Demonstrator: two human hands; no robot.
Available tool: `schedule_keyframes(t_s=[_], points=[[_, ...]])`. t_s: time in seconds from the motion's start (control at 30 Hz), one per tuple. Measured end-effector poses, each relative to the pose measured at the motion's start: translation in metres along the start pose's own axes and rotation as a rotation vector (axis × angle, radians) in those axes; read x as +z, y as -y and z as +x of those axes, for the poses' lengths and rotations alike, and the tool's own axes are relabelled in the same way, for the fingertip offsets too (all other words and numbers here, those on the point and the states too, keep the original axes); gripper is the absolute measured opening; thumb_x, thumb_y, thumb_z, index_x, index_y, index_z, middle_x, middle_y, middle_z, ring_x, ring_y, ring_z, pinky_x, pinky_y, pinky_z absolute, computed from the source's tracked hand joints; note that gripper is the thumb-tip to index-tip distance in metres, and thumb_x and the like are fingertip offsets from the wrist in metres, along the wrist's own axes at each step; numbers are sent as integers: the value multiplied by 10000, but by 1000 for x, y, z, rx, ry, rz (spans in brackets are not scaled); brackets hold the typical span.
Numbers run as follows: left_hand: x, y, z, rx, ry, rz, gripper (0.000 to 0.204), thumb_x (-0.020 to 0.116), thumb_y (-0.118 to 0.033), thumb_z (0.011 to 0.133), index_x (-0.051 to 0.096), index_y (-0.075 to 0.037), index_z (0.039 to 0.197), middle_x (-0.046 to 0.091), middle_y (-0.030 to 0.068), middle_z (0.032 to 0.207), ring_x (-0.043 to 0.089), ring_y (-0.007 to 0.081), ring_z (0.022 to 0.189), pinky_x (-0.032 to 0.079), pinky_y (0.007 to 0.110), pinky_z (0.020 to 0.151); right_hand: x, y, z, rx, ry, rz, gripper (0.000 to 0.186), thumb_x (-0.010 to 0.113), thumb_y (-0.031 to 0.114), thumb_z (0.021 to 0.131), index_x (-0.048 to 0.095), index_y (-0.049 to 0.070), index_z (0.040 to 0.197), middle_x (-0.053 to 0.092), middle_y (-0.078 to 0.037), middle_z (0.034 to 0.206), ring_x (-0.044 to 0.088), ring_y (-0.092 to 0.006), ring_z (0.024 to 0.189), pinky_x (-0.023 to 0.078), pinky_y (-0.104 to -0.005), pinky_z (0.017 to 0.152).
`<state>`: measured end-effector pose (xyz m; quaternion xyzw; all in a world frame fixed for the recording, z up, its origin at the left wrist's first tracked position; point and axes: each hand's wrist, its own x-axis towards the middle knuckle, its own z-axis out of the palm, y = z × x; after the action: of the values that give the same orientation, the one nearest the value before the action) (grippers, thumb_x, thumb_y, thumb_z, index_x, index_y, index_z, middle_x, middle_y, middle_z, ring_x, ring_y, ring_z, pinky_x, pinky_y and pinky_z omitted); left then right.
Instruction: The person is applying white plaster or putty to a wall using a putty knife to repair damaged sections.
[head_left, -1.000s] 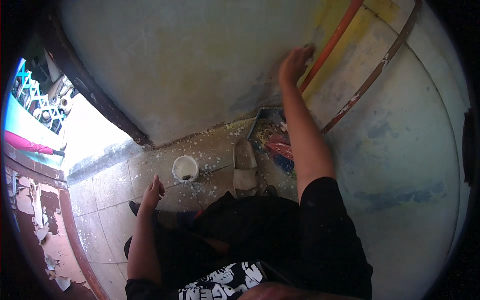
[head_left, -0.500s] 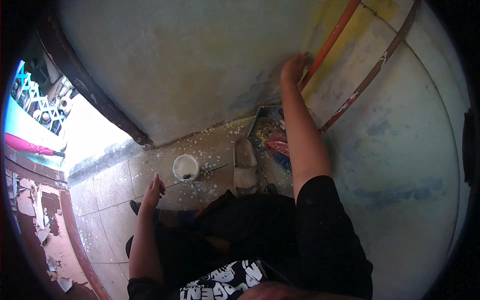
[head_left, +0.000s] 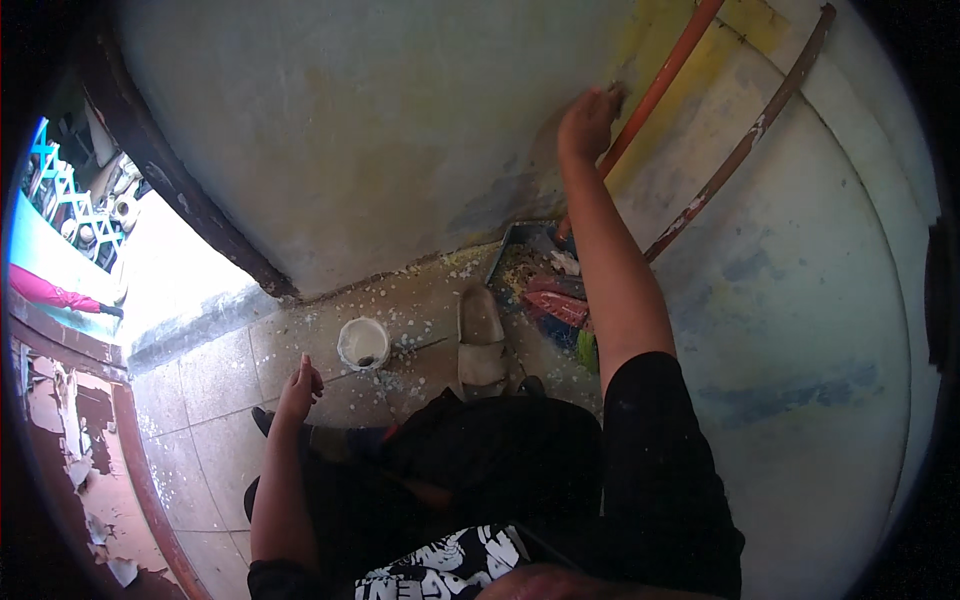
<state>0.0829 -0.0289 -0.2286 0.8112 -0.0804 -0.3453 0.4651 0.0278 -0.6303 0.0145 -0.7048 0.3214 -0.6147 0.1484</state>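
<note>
My right hand (head_left: 586, 125) is raised against the wall (head_left: 400, 110), beside an orange pipe (head_left: 660, 88). Its fingers are closed on a small dark thing (head_left: 618, 97) whose kind I cannot make out. A yellow patch and grey smudges mark the wall around there. Lower down at the left, my left hand (head_left: 299, 388) hangs over the floor with one finger stretched out and the others loosely curled, holding nothing. Just beyond it a white tub (head_left: 364, 343) stands on the tiles, with a dark lump inside.
Beige slippers (head_left: 482, 345) lie near my knees. Against the corner sits a dark dustpan (head_left: 510, 250) with debris, beside reddish cloth-like things (head_left: 558, 300). A brown pipe (head_left: 745, 140) runs along the right wall. White flecks cover the tiles (head_left: 420, 300); a doorway opens at the left.
My right hand has shifted slightly upward along the wall, with the dark thing still in it. The view has tilted a little; my left hand remains nearly still.
</note>
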Motion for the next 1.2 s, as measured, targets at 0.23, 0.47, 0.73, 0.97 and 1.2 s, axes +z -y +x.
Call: schedule_keyframes(t_s=[0.23,0.47,0.73,0.97,1.2], points=[[0,4,0,-20,-33,38,652,285,-647,984,539,-103,729,534,18,665,527,136,618,421,295,568,-1,26,66,198,-17,63,642,317,416,1021,304,-55,1457,361,-262,1486,392,-396,1354,305,-476,1118],[-1,7,3,13,-19,40,637,286,-647,984,553,-110,773,552,19,682,546,140,631,434,298,570,-3,28,33,244,-66,-77,611,327,370,1021,317,-78,1437,370,-284,1469,398,-441,1330,287,-500,1120],[-2,2,0,21,-18,49,667,266,-657,981,549,-103,742,545,21,670,548,142,636,435,308,573,1,-1,64,-41,9,-14,624,334,408,1012,364,-78,1402,410,-276,1442,418,-417,1326,297,-500,1108],[2,1,-2,19,-40,37,692,273,-665,978,541,-83,718,532,26,654,520,138,606,420,300,568,0,29,65,653,48,40,645,335,411,1002,328,-84,1415,391,-252,1468,446,-409,1309,294,-506,1103],[1,-2,-2,26,-20,7,691,269,-668,977,538,-83,726,523,23,655,521,137,616,419,299,575,-11,53,35,227,-24,-60,648,309,394,1026,203,-46,1490,318,-277,1503,334,-378,1397,257,-500,1129]])
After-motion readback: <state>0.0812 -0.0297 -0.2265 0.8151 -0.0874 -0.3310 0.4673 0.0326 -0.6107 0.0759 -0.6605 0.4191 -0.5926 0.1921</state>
